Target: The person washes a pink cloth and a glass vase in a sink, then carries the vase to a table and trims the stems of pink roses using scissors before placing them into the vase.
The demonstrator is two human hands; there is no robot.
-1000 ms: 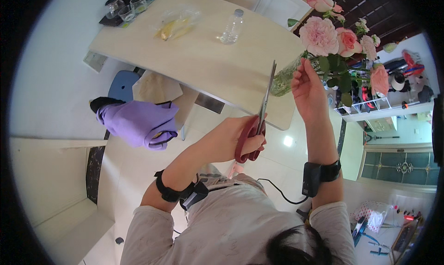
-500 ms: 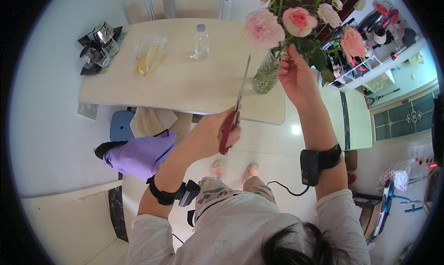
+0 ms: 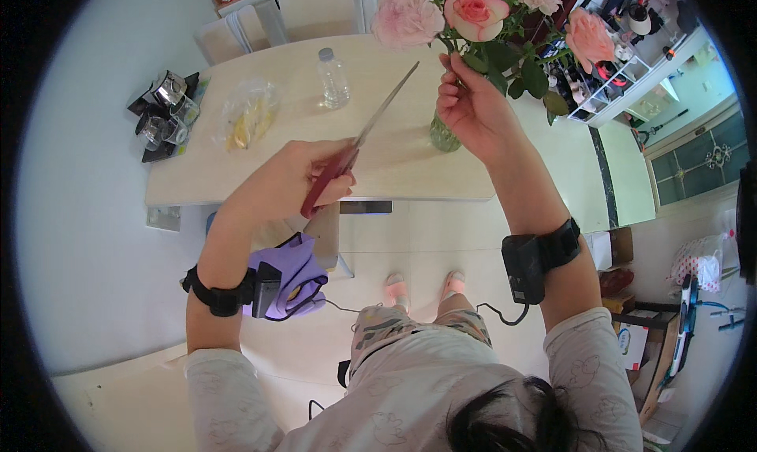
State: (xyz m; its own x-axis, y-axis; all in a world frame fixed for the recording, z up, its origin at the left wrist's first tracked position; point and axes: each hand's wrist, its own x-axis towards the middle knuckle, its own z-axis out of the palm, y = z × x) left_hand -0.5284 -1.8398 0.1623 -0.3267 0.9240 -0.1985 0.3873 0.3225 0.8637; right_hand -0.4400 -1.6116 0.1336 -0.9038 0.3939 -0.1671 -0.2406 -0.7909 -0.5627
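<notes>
My left hand (image 3: 309, 174) is wrapped round the red handles of a pair of scissors (image 3: 337, 168). The blades point up and away, toward the flowers, and touch nothing. Just below the blooms, my right hand (image 3: 478, 113) pinches a flower stem (image 3: 452, 47) between thumb and fingers. Above it spread a pink-edged rose (image 3: 476, 14), a pale pink ruffled bloom (image 3: 408, 17) and a salmon rose (image 3: 590, 39), among green leaves (image 3: 501, 56). A textured glass vase (image 3: 443, 135) stands on the table, largely hidden behind my right hand.
On the pale table (image 3: 260, 172) are a clear water bottle (image 3: 333, 80), a plastic bag with yellow contents (image 3: 248, 121) and a tray of glassware (image 3: 167, 109). A purple cloth (image 3: 292, 275) lies below the table edge. Shelves (image 3: 627, 74) stand at the right.
The scissors and my left hand have moved left, away from the vase, with the blades tilting right. My right hand still pinches at the stems; the whole view has shifted.
</notes>
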